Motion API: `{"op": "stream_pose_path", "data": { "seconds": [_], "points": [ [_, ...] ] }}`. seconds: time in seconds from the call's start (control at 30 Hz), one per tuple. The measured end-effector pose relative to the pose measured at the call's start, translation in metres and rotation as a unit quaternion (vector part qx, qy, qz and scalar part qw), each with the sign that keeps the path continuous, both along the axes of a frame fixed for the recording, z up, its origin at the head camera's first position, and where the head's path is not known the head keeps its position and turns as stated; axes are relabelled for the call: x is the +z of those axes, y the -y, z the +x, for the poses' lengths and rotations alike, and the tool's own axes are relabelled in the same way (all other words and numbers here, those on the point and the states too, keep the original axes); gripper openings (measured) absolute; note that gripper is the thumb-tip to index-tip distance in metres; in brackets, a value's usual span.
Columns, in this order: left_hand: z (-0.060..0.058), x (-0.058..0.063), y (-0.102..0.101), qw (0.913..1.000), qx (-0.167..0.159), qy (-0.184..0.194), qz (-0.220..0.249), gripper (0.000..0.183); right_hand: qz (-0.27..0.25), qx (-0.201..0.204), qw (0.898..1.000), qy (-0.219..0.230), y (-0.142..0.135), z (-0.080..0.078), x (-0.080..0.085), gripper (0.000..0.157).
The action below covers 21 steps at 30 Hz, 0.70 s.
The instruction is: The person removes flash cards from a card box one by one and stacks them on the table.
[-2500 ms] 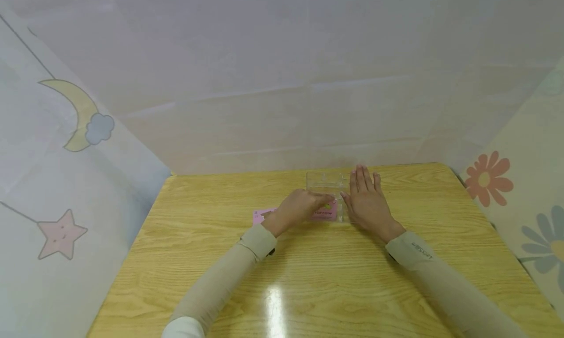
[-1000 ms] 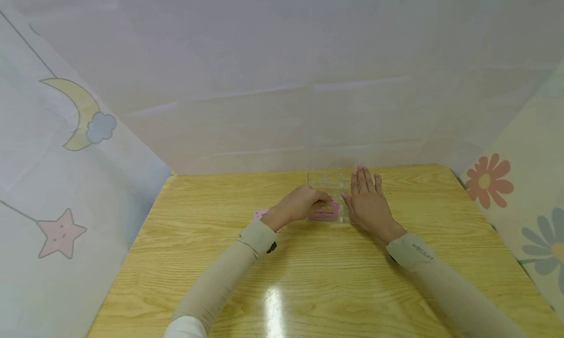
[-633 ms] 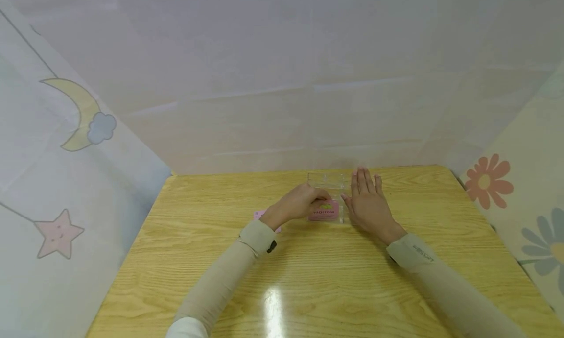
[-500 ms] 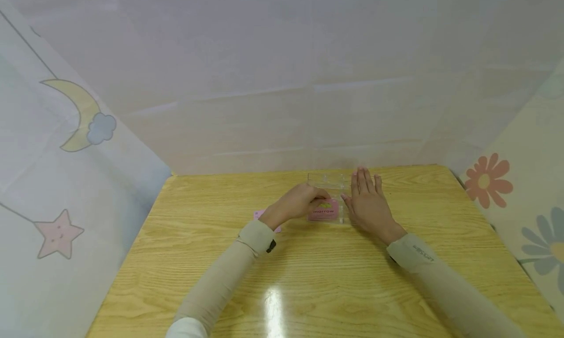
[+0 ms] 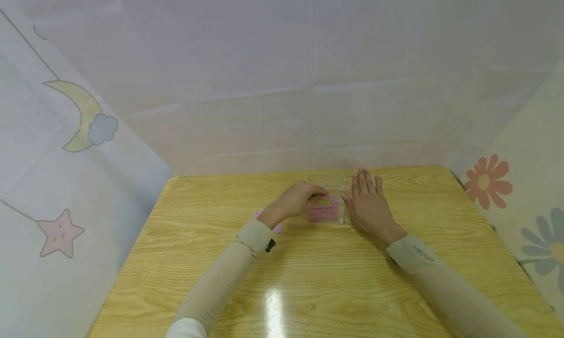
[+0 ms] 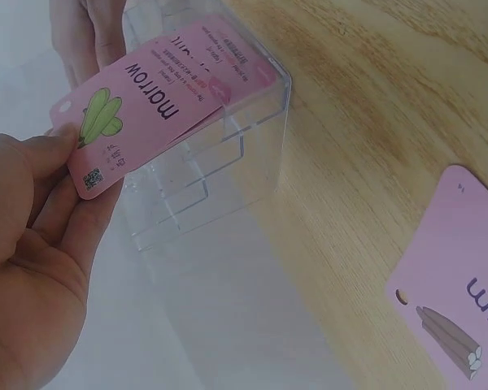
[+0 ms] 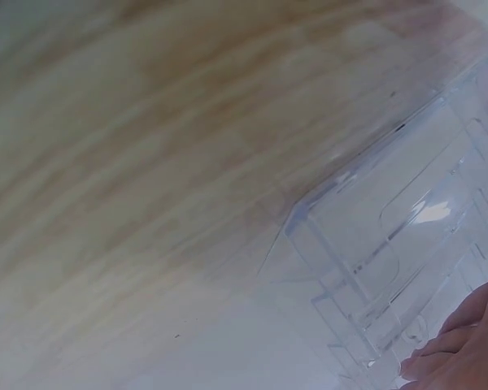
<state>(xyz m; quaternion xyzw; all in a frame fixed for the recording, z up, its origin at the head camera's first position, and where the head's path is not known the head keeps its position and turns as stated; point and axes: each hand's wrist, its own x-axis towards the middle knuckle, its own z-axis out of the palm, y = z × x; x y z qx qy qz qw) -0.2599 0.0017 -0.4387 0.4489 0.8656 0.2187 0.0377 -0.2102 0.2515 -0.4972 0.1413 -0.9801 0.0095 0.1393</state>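
My left hand (image 5: 294,201) pinches the top edge of a pink flashcard (image 5: 323,209) marked "marrow", between thumb and fingers. In the left wrist view that marrow flashcard (image 6: 138,114) leans in the front of a clear stepped display stand (image 6: 264,122), its lower end inside the front wall. Another pink surface with print shows just by it; whether it is a second card or a reflection I cannot tell. My right hand (image 5: 369,208) lies with straight fingers along the right side of the stand (image 5: 341,219). In the right wrist view, fingers (image 7: 464,341) come close to the clear plastic.
A second pink flashcard (image 6: 464,284), with a brown root vegetable pictured on it, lies flat on the wooden table (image 5: 308,279), partly under my left wrist in the head view. A pale wall sheet (image 5: 246,108) rises right behind the table's far edge.
My left hand has drawn back a little to the left and upward, fingers still on the marrow flashcard. More of the card's face shows, and it tilts slightly. My right hand stays put.
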Motion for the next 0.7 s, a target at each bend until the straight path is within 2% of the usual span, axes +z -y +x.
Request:
{"op": "stream_pose_path", "data": {
  "seconds": [0.37, 0.7],
  "points": [
    [0.001, 0.006, 0.006, 0.9996, 0.000, 0.008, 0.029, 0.026, -0.007, -0.002, 1.000, 0.013, 0.000, 0.001, 0.001, 0.077],
    [0.000, 0.009, 0.016, 0.9990, 0.021, 0.020, 0.033, 0.027, -0.009, 0.002, 1.000, 0.003, 0.000, 0.001, 0.001, 0.076]
  ]
}}
